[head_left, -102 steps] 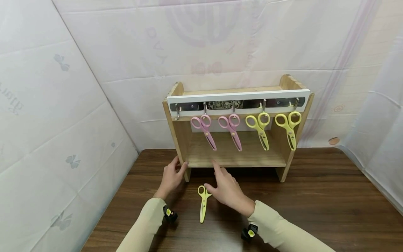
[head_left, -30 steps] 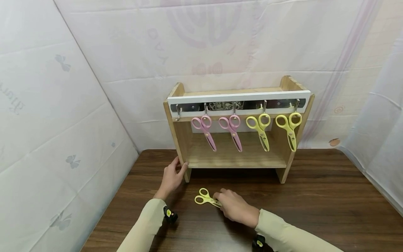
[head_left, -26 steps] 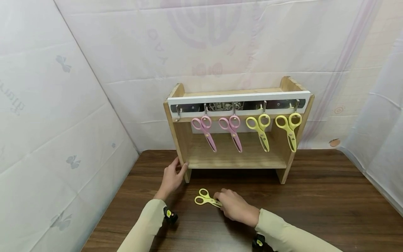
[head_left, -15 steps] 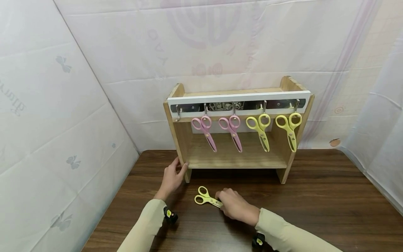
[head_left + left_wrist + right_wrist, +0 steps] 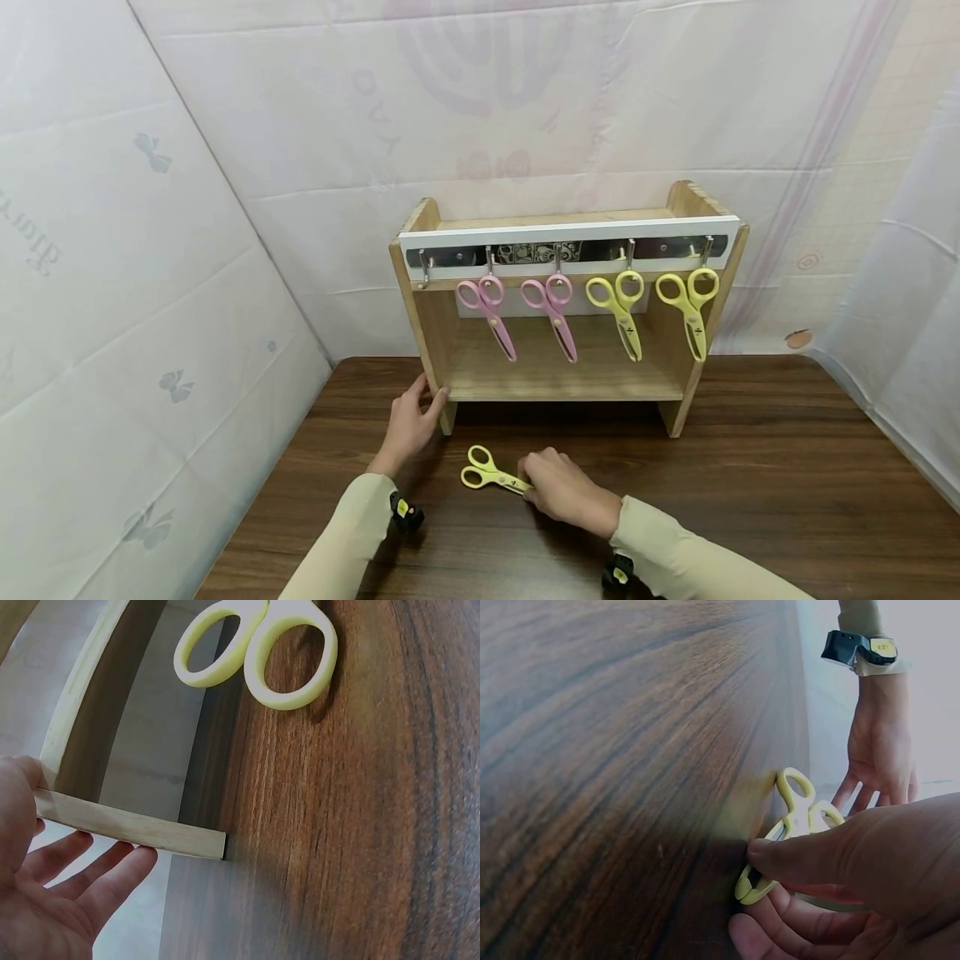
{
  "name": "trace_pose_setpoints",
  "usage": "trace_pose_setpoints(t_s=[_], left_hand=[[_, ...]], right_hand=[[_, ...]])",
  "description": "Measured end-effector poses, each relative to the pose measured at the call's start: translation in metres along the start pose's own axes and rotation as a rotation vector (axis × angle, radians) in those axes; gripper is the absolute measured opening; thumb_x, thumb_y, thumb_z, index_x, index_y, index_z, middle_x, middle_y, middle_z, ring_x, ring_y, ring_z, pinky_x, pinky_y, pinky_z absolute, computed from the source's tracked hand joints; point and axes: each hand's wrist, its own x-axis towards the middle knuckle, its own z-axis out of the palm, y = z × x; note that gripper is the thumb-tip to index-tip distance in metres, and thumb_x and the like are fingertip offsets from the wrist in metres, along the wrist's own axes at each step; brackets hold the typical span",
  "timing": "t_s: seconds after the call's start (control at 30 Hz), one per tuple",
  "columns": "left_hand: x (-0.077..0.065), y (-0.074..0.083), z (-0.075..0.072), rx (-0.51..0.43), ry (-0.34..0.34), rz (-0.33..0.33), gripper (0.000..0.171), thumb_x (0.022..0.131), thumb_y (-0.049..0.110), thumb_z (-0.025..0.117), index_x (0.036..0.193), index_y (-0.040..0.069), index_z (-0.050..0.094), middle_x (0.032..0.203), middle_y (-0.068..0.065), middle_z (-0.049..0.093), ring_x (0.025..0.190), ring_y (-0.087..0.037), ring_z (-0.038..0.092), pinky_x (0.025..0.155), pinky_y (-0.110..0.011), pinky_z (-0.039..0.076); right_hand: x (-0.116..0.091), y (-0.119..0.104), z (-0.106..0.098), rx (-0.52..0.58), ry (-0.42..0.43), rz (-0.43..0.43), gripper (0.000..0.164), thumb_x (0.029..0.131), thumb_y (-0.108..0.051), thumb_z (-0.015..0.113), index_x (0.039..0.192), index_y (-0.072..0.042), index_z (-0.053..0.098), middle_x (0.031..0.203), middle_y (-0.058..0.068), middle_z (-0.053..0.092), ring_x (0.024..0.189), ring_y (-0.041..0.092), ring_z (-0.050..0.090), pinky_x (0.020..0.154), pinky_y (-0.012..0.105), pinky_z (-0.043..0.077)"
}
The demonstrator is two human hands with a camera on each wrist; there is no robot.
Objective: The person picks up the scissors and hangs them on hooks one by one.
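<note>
My left hand (image 5: 406,423) grips the lower left side panel of a small wooden shelf (image 5: 562,379). In the left wrist view several fingers (image 5: 124,881) of it lie along the panel's outer face, while the thumb sits at the front edge. Just in front of the shelf, my right hand (image 5: 561,486) pinches yellow scissors (image 5: 491,476) by the blades, near the tip. Their finger loops point left, towards the left hand. The right wrist view has the thumb (image 5: 780,859) across the blades of these scissors (image 5: 798,817), with fingers curled beneath. Their loops (image 5: 289,700) also show in the left wrist view.
A white rail (image 5: 570,225) with metal hooks runs across the shelf's top front. From it hang two pink scissors (image 5: 489,313) and two yellow scissors (image 5: 622,315). At the left end is another hook (image 5: 423,271). Patterned sheets surround the brown table (image 5: 787,467).
The right hand has come down from the shelf's lower front edge and taken the scissors by the blades. They have turned so the blades point right. The left hand has stayed put.
</note>
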Motion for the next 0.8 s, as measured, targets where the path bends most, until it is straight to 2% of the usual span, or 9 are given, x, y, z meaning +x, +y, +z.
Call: trace_pose_setpoints(t_s=[0.2, 0.4, 0.57, 0.8], left_hand=[[0.001, 0.0, -0.001, -0.002, -0.006, -0.009, 0.05, 0.107, 0.03, 0.058, 0.149, 0.003, 0.051, 0.132, -0.022, 0.065, 0.117, -0.037, 0.066, 0.089, -0.05, 0.06], [0.001, -0.001, 0.0, -0.003, 0.003, 0.01, 0.049, 0.107, 0.03, 0.058, 0.148, 0.003, 0.052, 0.13, -0.022, 0.066, 0.116, -0.039, 0.066, 0.088, -0.051, 0.06], [0.0, -0.004, 0.0, 0.002, 0.012, 0.027, 0.049, 0.107, 0.028, 0.059, 0.148, 0.002, 0.051, 0.13, -0.022, 0.066, 0.116, -0.039, 0.067, 0.088, -0.051, 0.06], [0.0, -0.001, 0.0, 0.013, 0.009, -0.003, 0.044, 0.107, 0.022, 0.06, 0.145, 0.002, 0.054, 0.129, -0.022, 0.067, 0.115, -0.038, 0.068, 0.091, -0.051, 0.059]], right_hand=[[0.001, 0.0, -0.003, 0.009, 0.007, -0.013, 0.013, 0.085, 0.0, 0.082, 0.082, -0.009, 0.072, 0.072, -0.002, 0.065, 0.054, 0.003, 0.049, 0.048, 0.021, 0.044], [0.005, -0.004, -0.022, 0.049, 0.053, -0.001, 0.012, 0.089, -0.001, 0.078, 0.084, -0.01, 0.072, 0.072, -0.005, 0.063, 0.055, 0.002, 0.05, 0.049, 0.021, 0.045], [0.012, -0.012, -0.04, 0.051, 0.158, -0.029, 0.01, 0.09, -0.004, 0.079, 0.087, -0.011, 0.073, 0.075, -0.007, 0.062, 0.06, 0.002, 0.052, 0.053, 0.021, 0.046], [0.021, -0.028, -0.059, 0.049, 0.317, -0.072, 0.01, 0.087, -0.006, 0.081, 0.088, -0.013, 0.074, 0.074, -0.009, 0.062, 0.062, 0.003, 0.053, 0.055, 0.022, 0.046]])
